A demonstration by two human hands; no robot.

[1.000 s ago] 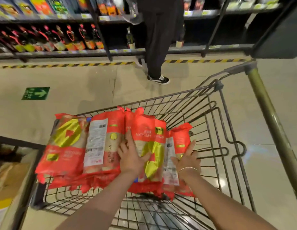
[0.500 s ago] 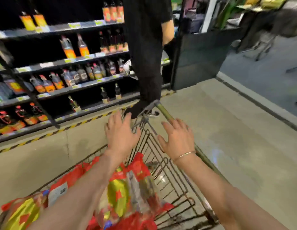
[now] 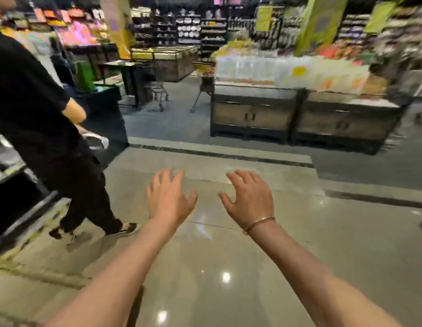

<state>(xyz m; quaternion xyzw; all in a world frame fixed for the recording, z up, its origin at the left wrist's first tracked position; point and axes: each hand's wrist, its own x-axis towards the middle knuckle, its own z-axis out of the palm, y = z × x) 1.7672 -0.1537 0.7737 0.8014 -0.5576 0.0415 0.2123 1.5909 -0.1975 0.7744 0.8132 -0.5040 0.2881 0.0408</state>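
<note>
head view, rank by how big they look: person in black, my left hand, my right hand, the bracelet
1. person in black
2. left hand and right hand: alike, no ranking
3. bracelet

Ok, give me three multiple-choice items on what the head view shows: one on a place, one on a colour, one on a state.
1. Where is the passer-by relative to the left hand and the right hand?
A. right of both
B. left of both
C. between them

2. What colour are the passer-by's clothes?
A. black
B. white
C. red

3. What do the two hands hold?
A. a cart handle
B. a red packet
C. nothing

Key: 1 B, the figure stands at the view's left edge. 2 A, shirt and trousers are both black. 3 C, both hands hover over the floor with fingers spread.
</note>
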